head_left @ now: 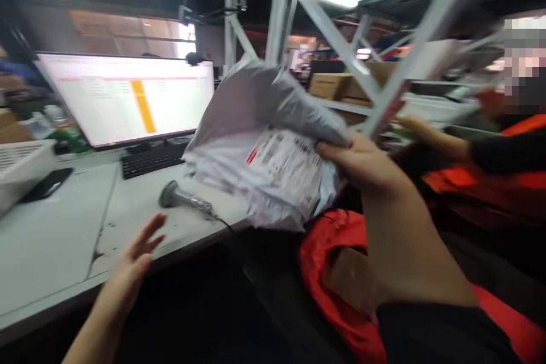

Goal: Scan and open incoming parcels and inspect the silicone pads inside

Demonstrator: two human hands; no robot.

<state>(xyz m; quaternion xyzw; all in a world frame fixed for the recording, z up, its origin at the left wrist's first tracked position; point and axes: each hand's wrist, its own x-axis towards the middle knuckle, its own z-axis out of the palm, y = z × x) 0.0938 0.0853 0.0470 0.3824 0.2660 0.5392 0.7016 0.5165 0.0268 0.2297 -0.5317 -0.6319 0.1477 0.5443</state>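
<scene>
My right hand [362, 162] is closed on the right edge of a grey plastic mailer bag [264, 142] with a white shipping label [285, 162], held up over the desk edge. My left hand [139, 259] hovers open, fingers spread, above the white desk [55, 244]. A grey barcode scanner [183, 198] lies on the desk between my left hand and the bag, its cable running right.
A lit monitor [128, 96] and a black keyboard [151, 159] stand at the back of the desk. A black phone [46, 183] and a white bin [19, 168] are at left. A person in an orange vest [490, 170] works at right. Metal rack struts [341, 40] rise behind.
</scene>
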